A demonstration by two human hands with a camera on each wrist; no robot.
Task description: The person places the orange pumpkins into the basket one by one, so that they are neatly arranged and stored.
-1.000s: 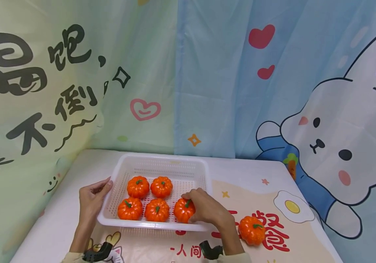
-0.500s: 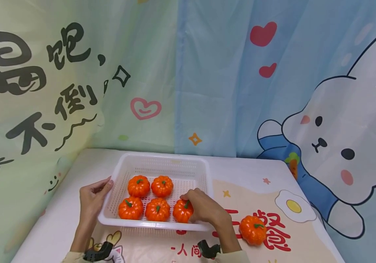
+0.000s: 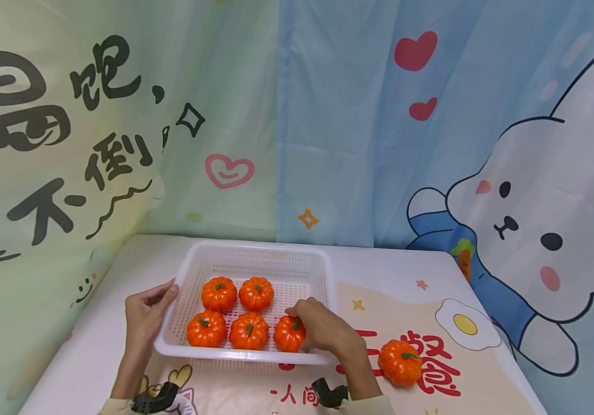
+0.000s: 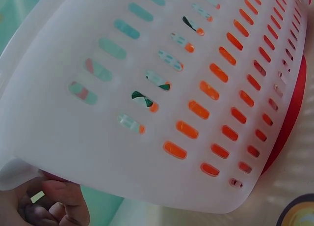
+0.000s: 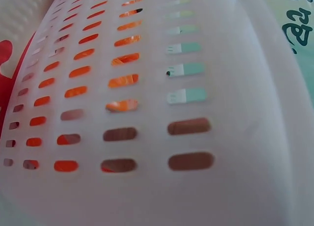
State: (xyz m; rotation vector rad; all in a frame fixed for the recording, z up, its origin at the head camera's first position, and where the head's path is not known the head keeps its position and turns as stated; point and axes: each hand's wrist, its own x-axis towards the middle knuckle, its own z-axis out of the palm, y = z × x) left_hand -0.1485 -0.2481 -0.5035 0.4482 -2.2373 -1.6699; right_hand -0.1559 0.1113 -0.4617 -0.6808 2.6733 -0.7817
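A white perforated plastic basket stands on the table with several shiny orange toy pumpkins inside, in two rows. My left hand pinches the basket's left rim; in the left wrist view its curled fingers show below the rim. Inside the front right corner, my right hand grips a pumpkin from its right side, thumb near the front wall. The right wrist view is filled by the basket's wall, with orange and parts of the hand showing through the slots.
One more pumpkin lies on the printed tablecloth to the right of the basket, beyond my right forearm. Behind the table hangs a curtain printed with a rabbit, hearts and lettering.
My right hand and the pumpkin in it have shifted slightly left inside the basket, then stayed there. My left hand stays on the rim.
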